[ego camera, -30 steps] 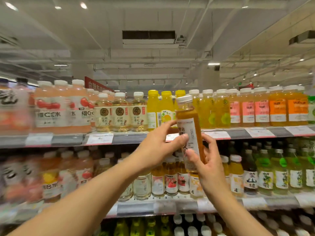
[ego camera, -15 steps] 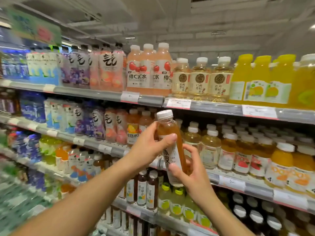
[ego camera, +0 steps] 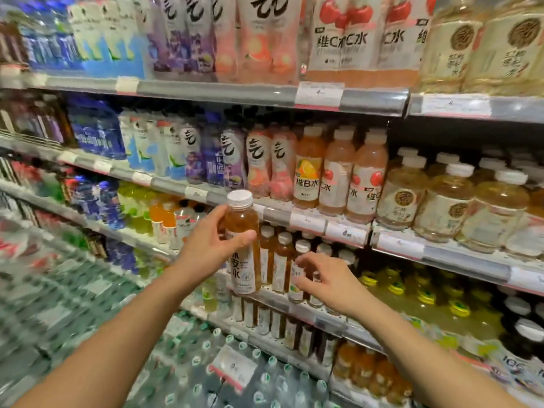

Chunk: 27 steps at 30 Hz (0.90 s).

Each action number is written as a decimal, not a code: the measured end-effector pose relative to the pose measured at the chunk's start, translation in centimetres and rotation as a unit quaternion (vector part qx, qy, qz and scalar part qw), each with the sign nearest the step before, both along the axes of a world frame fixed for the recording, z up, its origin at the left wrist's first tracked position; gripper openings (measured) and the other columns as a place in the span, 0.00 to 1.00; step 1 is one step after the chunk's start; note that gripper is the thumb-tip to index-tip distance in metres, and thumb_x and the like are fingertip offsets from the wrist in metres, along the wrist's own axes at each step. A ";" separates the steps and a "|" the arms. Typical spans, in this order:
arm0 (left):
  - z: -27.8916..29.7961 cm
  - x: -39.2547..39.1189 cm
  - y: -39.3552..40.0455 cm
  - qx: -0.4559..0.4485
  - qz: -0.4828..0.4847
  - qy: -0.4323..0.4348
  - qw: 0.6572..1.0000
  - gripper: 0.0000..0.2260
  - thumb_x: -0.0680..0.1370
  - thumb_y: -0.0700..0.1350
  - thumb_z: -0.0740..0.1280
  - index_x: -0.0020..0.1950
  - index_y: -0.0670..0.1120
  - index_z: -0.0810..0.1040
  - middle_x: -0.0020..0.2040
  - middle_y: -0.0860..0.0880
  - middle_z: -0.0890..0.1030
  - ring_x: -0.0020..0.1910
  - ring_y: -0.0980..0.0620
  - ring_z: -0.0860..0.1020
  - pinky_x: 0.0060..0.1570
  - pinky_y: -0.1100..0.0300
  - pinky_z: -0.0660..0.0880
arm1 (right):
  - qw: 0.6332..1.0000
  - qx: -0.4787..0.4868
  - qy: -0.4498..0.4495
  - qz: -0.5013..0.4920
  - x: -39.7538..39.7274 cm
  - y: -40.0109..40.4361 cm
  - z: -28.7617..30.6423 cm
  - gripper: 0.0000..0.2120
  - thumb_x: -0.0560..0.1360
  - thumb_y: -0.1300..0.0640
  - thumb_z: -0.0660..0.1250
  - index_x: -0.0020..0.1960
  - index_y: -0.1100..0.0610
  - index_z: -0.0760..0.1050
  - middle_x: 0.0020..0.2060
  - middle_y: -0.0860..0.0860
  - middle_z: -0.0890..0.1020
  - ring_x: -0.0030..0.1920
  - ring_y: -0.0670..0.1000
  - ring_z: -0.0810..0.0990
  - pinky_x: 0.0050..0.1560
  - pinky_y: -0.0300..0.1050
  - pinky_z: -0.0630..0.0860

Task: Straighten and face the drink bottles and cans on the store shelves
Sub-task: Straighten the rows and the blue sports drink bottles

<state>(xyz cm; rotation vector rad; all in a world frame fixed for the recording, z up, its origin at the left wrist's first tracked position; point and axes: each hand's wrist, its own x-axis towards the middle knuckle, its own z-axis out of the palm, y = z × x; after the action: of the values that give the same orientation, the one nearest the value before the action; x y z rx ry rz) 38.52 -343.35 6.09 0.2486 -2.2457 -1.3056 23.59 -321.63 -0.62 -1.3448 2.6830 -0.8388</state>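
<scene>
Amber drink bottle (ego camera: 243,245), white cap, white label facing out, upright, held before the shelved brown bottles (ego camera: 281,260)

Both of the person's forearms were bare from wrist to the frame's lower edge, with no sleeve showing. The left hand (ego camera: 209,248) and the right hand (ego camera: 326,279) wore no gloves, and neither wrist carried a watch or band.

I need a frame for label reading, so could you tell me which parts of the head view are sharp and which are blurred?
Head view: the held amber bottle, left hand and right hand are fairly sharp; the lower-left shelves smear with motion blur; wide-angle distortion bends the shelf edges.
</scene>
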 end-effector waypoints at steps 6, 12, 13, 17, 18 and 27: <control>-4.3 -2.0 -10.2 -0.022 0.017 -0.030 0.999 0.24 0.70 0.57 0.79 0.62 0.62 0.74 0.57 0.65 0.78 0.58 0.59 0.78 0.63 0.51 0.74 | 0.965 0.137 0.214 -0.068 -3.0 -8.4 -3.6 0.28 0.76 0.44 0.68 0.71 0.57 0.73 0.65 0.54 0.78 0.66 0.57 0.75 0.66 0.52 0.75; -9.6 -6.0 -15.2 -0.001 0.016 -0.052 0.999 0.28 0.70 0.52 0.80 0.67 0.54 0.75 0.62 0.55 0.76 0.60 0.54 0.76 0.63 0.53 0.74 | 0.944 0.206 0.200 -0.161 -5.1 -12.9 -5.4 0.37 0.75 0.43 0.67 0.79 0.56 0.61 0.73 0.54 0.70 0.70 0.57 0.71 0.70 0.58 0.70; -10.4 -6.7 -15.5 0.009 0.015 -0.053 0.998 0.28 0.69 0.52 0.80 0.67 0.53 0.76 0.61 0.55 0.76 0.59 0.54 0.77 0.62 0.54 0.75 | 0.943 0.212 0.190 -0.174 -5.3 -13.3 -5.5 0.36 0.76 0.43 0.66 0.79 0.55 0.61 0.71 0.53 0.71 0.69 0.57 0.72 0.69 0.58 0.71; -13.1 -9.2 -15.4 0.001 0.046 -0.040 0.998 0.23 0.70 0.56 0.78 0.62 0.54 0.78 0.56 0.57 0.77 0.57 0.56 0.76 0.59 0.53 0.76 | 0.937 0.217 0.175 -0.211 -5.8 -13.7 -5.9 0.34 0.75 0.43 0.67 0.77 0.52 0.62 0.67 0.51 0.74 0.65 0.56 0.75 0.65 0.57 0.73; -13.6 -9.9 -15.2 -0.005 0.057 -0.041 0.998 0.24 0.69 0.58 0.77 0.63 0.55 0.78 0.56 0.57 0.77 0.58 0.55 0.76 0.60 0.50 0.76 | 0.936 0.216 0.176 -0.215 -5.7 -13.7 -6.0 0.34 0.75 0.43 0.67 0.77 0.52 0.63 0.66 0.51 0.75 0.64 0.56 0.76 0.64 0.56 0.73; -15.7 -14.6 -13.3 -0.083 0.077 -0.097 0.989 0.22 0.72 0.57 0.75 0.63 0.51 0.77 0.58 0.52 0.75 0.61 0.49 0.74 0.60 0.46 0.74 | 0.937 0.209 0.164 -0.226 -5.6 -14.1 -5.8 0.37 0.71 0.42 0.70 0.76 0.54 0.64 0.65 0.53 0.75 0.64 0.58 0.75 0.67 0.57 0.70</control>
<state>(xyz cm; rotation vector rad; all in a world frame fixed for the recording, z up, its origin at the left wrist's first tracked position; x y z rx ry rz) 23.88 -356.69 -9.63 0.4967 -2.4271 -1.0458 17.99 -335.70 -6.40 -0.8439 3.2329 -0.0147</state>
